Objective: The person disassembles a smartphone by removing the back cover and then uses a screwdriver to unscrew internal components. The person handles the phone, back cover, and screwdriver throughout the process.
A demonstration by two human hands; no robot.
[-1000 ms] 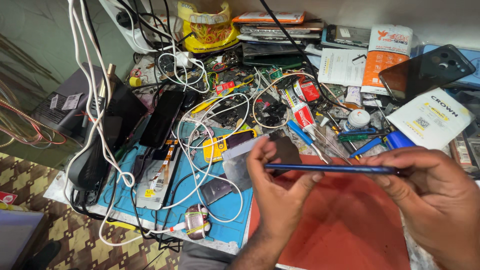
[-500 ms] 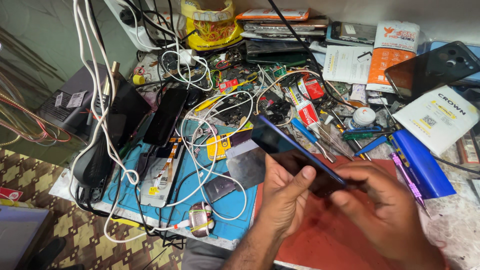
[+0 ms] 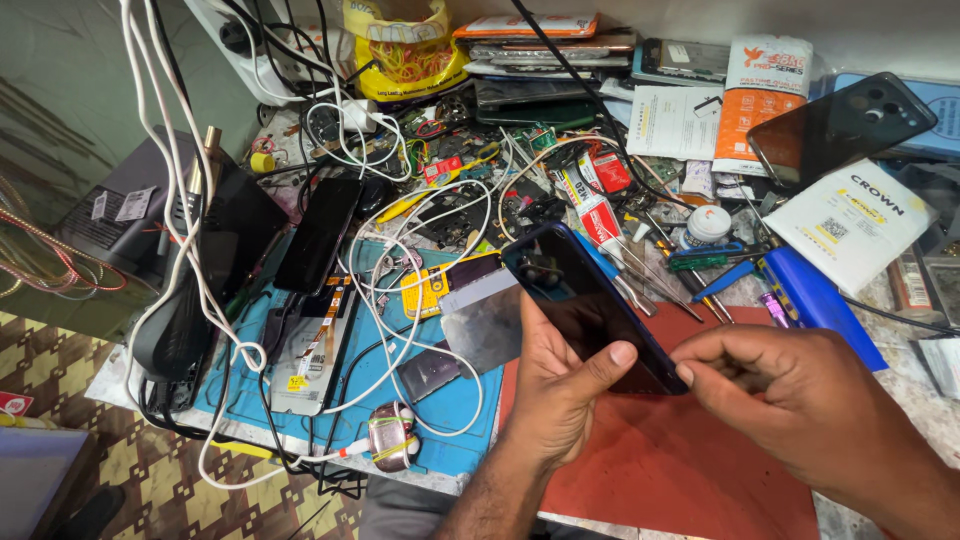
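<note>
A dark blue phone (image 3: 575, 290) with a glossy black screen tilts up over the red mat (image 3: 680, 470). My left hand (image 3: 555, 385) grips its lower half from below, thumb laid across the screen. My right hand (image 3: 800, 395) pinches the phone's lower right corner with thumb and fingers curled together. The phone's top end points away from me toward the cluttered bench.
A blue work mat (image 3: 440, 400) to the left carries an opened phone (image 3: 315, 340), white cables (image 3: 390, 300) and a metal plate (image 3: 480, 320). Behind lie glue tubes (image 3: 598, 215), screwdrivers, another black phone (image 3: 840, 125), packets and a blue case (image 3: 815, 300). A black box (image 3: 130, 225) stands far left.
The phone went from lying flat, edge-on between both hands, to tilted with its screen facing up. My right hand shifted left from the phone's end to its lower corner.
</note>
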